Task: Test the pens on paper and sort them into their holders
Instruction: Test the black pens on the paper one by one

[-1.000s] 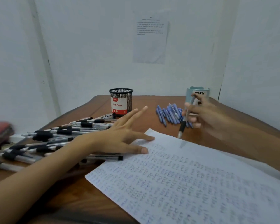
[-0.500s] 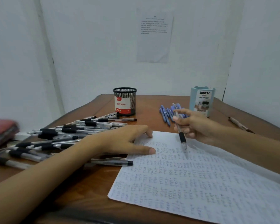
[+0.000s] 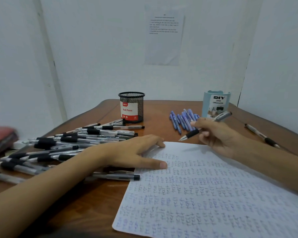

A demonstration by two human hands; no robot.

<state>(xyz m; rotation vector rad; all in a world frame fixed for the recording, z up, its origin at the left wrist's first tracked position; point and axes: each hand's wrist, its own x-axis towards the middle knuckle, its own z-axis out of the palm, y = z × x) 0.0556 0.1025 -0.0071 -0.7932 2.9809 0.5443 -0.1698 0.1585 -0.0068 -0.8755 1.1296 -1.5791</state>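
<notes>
Pinching slim clear-barrelled pen [image 3: 191, 134], black rubber sleeve: right grip [image 3: 217, 136]. Left grip [image 3: 132, 152] relaxed, flat on scribbled paper [image 3: 196, 194].

Brown wooden table [image 3: 162, 109], rounded at its far corners, set into a corner of white walls [image 3: 93, 48] | printed sheet [image 3: 163, 36] fixed flat to the back wall, its text too small to read | blurred red object [image 3: 0, 136] at the table's left edge
</notes>
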